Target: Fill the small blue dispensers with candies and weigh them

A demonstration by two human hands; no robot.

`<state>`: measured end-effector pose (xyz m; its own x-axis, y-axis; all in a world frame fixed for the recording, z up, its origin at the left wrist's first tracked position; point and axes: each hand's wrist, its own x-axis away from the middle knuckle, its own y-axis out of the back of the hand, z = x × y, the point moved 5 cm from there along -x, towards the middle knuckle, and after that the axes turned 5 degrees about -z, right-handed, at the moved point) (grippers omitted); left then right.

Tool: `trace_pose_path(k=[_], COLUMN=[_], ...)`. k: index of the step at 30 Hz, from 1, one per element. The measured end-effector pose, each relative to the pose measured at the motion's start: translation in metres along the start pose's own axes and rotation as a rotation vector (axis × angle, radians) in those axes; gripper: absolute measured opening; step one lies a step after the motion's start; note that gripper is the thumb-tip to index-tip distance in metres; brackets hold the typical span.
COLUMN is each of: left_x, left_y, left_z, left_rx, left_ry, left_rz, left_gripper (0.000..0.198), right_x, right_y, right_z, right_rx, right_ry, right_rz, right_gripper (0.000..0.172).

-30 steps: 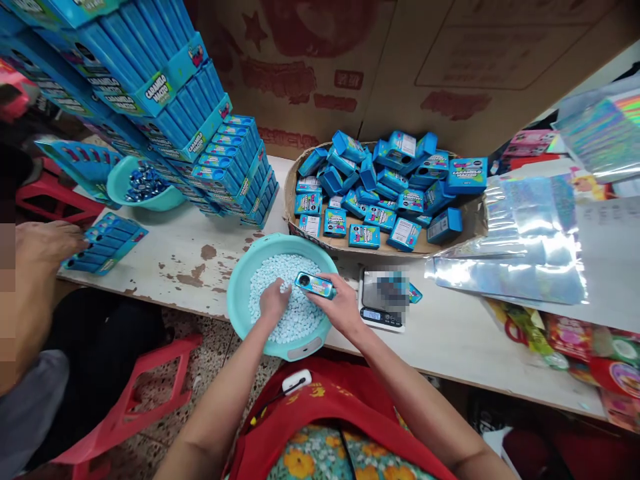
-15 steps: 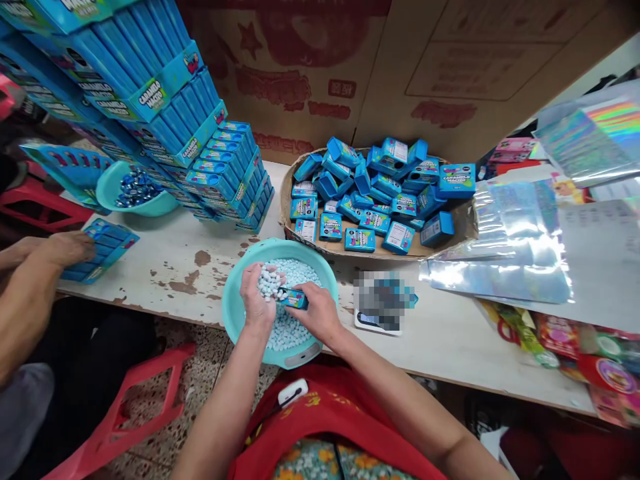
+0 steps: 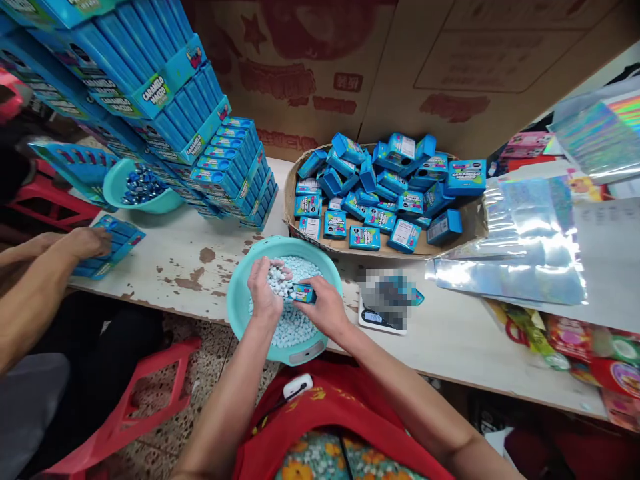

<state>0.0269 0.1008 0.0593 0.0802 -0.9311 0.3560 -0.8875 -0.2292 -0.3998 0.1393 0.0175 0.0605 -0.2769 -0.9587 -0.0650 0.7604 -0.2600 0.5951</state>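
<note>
A turquoise basin (image 3: 236,310) full of small pale candies (image 3: 294,328) stands in front of me on the table. Above it my left hand (image 3: 264,297) is cupped around a heap of the candies (image 3: 278,281). My right hand (image 3: 329,308) grips a small blue candy box (image 3: 304,293), its end turned toward the cupped palm and right beside the heap. Whether candies are passing into the box cannot be made out.
A cut-down carton (image 3: 475,233) of loose blue boxes lies behind the basin. Stacked display packs (image 3: 220,163) rise at left, near a bowl of wrapped sweets (image 3: 167,201). A small scale (image 3: 383,321) sits right. A co-worker's hand (image 3: 90,243) works on a blue pack.
The view has shifted slightly, moving the scene a little right. Both hands stay over the basin, box against the cupped candies. Digits now show on the scale.
</note>
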Motion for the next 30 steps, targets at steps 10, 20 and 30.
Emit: trace_pose_path(k=[10, 20, 30], left_x=[0.003, 0.006, 0.008], left_y=[-0.001, -0.008, -0.014], left_z=[0.000, -0.002, -0.002], left_rx=[-0.006, -0.023, -0.041], left_ry=[-0.070, -0.090, -0.165], left_rz=[-0.009, 0.009, 0.029], left_gripper=[0.028, 0.029, 0.032], right_x=[-0.002, -0.002, -0.001], right_y=[0.001, 0.004, 0.003], right_z=[0.000, 0.000, -0.004], right_rx=[0.004, 0.000, -0.082], right_ry=[-0.015, 0.012, 0.001], right_rz=[-0.015, -0.037, -0.063], right_gripper=[0.032, 0.030, 0.032])
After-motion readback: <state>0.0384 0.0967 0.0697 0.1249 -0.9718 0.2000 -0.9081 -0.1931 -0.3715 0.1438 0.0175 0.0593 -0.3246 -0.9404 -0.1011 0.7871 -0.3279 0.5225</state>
